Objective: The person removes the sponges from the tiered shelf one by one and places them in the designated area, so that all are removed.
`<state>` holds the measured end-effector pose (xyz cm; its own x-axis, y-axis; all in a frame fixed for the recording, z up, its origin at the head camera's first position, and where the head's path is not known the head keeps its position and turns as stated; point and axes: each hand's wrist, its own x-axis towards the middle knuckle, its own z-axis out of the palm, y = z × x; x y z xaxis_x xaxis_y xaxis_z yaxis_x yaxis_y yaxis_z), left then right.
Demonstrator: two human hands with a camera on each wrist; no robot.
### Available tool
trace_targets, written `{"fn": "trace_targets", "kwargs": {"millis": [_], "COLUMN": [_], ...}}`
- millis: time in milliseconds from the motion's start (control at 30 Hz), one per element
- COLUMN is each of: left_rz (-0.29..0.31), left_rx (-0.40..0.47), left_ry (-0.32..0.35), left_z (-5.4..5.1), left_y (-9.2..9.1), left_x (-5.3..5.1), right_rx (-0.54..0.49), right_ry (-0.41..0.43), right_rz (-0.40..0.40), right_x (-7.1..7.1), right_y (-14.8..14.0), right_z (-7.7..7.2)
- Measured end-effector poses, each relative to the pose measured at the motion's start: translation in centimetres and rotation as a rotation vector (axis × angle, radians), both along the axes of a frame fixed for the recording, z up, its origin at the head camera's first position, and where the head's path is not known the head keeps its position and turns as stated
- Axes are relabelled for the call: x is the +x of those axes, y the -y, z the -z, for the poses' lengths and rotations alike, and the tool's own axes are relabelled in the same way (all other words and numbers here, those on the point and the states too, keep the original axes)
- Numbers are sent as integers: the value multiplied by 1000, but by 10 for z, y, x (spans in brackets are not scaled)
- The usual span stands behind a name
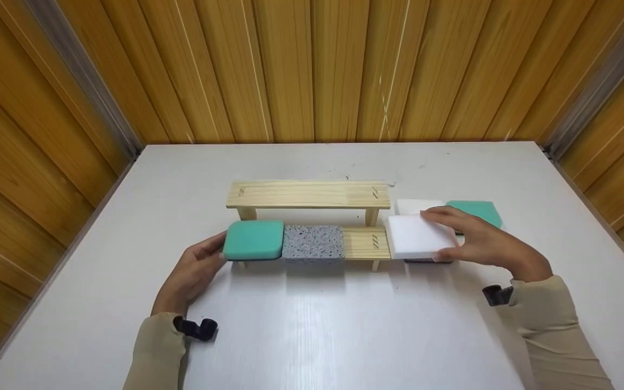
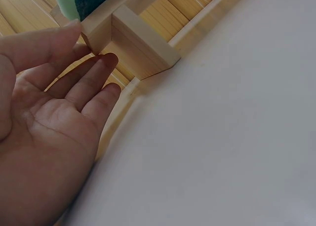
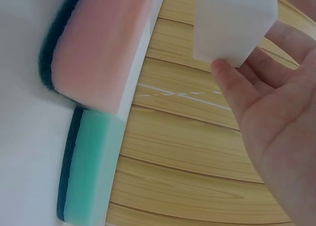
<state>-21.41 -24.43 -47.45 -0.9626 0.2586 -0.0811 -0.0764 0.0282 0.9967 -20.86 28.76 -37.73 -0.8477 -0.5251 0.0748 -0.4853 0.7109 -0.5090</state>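
In the head view, my right hand pinches a white sponge block between thumb and fingers, beside the right end of a two-step wooden stand. The right wrist view shows the white block raised, with the thumb on its edge. My left hand touches the stand's left end with its fingertips, fingers extended and relaxed. There, a green scouring sponge lies on the lower step, dark side down. Next to it sits a speckled grey sponge block. Bare wood shows on the step's right part.
A pink sponge with a dark scouring side lies on the table, mostly hidden under the white block in the head view. Behind are another white block and a green sponge. Wood-patterned walls border the white table.
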Motion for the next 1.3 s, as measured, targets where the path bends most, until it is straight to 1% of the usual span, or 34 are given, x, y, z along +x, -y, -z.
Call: {"fn": "trace_targets", "kwargs": {"millis": [100, 333, 433, 567, 633, 733, 833, 1100, 1300], "left_rz": [-2, 1, 14, 35, 30, 18, 12, 27, 24], "left_rx": [-19, -27, 5, 55, 50, 31, 18, 52, 37], "left_ry": [7, 4, -5, -19, -15, -15, -10, -18, -16], "left_z": [0, -1, -2, -3, -3, -2, -1, -2, 0], "left_y": [0, 0, 1, 0, 0, 0, 0, 0, 0], "left_x": [0, 0, 0, 0, 0, 0, 0, 2, 1], "right_rx": [4, -14, -6, -37, -55, -57, -40, -56, -43], "right_ry": [-7, -11, -46, -124, -159, -183, -185, -140, -146], "right_rz": [-1, 13, 29, 19, 11, 8, 18, 40, 51], "right_x": [0, 3, 5, 6, 6, 6, 6, 8, 8], "right_y": [-4, -16, -22, -30, -34, -39, -44, -54, -63], "right_z": [-1, -4, -5, -3, -1, 1, 2, 2, 6]}}
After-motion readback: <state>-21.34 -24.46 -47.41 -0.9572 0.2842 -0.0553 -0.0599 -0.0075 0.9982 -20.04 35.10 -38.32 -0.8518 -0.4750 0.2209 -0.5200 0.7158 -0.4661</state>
